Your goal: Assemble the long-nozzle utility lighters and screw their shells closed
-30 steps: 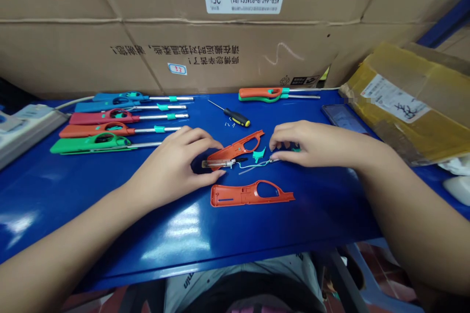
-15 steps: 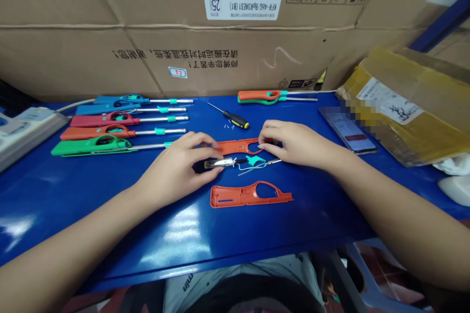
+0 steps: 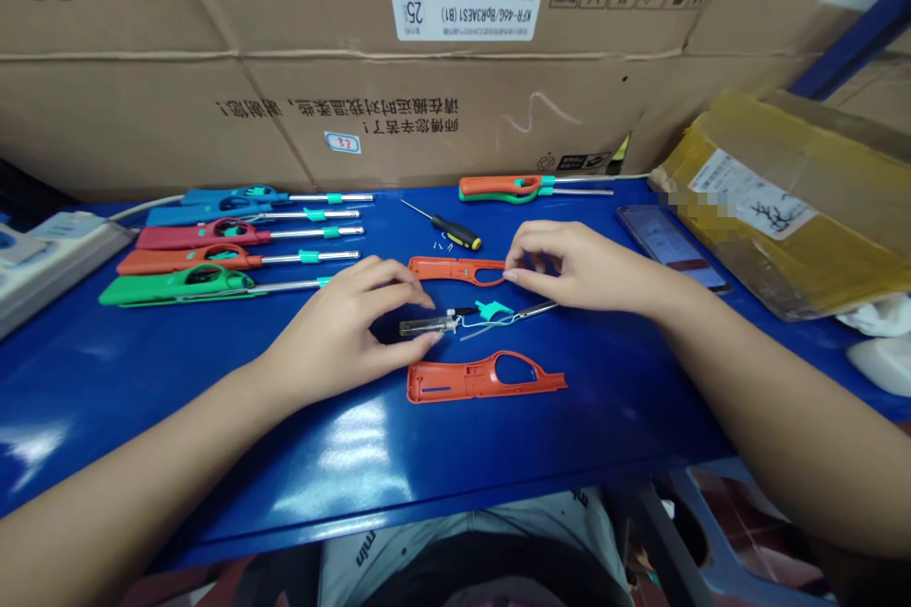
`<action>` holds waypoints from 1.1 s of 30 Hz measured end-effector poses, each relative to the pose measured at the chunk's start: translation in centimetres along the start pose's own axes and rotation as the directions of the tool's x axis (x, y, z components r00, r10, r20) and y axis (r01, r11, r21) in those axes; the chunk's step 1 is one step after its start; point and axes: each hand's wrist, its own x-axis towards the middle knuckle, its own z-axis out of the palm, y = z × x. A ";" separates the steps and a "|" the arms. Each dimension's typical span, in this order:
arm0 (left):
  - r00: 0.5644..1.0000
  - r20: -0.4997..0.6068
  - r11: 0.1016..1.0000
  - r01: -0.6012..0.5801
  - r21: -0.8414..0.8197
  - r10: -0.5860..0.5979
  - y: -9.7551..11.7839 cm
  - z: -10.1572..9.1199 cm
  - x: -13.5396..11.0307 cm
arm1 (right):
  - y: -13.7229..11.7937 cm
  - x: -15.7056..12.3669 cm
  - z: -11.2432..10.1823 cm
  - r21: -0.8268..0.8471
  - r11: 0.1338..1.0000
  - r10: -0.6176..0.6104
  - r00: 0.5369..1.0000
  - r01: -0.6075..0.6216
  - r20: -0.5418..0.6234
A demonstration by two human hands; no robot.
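My left hand [image 3: 360,318] is open, thumb and fingers apart on either side of a clear fuel tank [image 3: 421,327]; the thumb tip is against or just beside it. Thin wires join the tank to a teal trigger [image 3: 492,310] and a metal lighter tube [image 3: 533,310], all lying loose. At the far side my right hand [image 3: 555,261] is closed, pinching the right end of an orange lighter shell half [image 3: 437,267]. Closer to me lies the other orange shell half [image 3: 455,383], hollow side up, touched by neither hand.
A screwdriver [image 3: 455,231] and several tiny screws [image 3: 442,246] lie behind the shells. Assembled lighters [image 3: 192,285] are lined up at left beside a power strip [image 3: 61,251]; more lighters [image 3: 498,188] lie at the back. A phone [image 3: 665,248] and taped carton [image 3: 783,209] are at right.
The far orange shell half has moved away from me with my right hand, clear of the loose parts. My left fingers have spread wider around the fuel tank.
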 end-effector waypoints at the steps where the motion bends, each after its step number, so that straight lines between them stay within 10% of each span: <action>1: 1.000 0.011 1.000 -0.025 0.000 0.025 0.3 -0.1 0.0 | -0.2 -0.1 -0.2 0.010 1.000 -0.017 0.999 0.016 0.035; 11: 0.959 0.258 0.992 -0.127 0.018 0.118 1.5 0.1 -0.3 | -1.3 -0.2 1.1 -0.108 0.993 -0.038 0.987 0.056 0.159; 21: 0.989 -0.076 0.981 0.110 -0.161 -0.124 1.8 0.3 -0.2 | -2.7 -0.7 0.7 -0.279 0.941 -0.237 0.960 0.190 -0.146; 33: 0.978 -0.142 0.932 0.098 -0.348 -0.156 2.8 1.4 0.0 | -4.2 -0.8 2.6 -0.249 0.928 -0.300 0.952 0.277 -0.059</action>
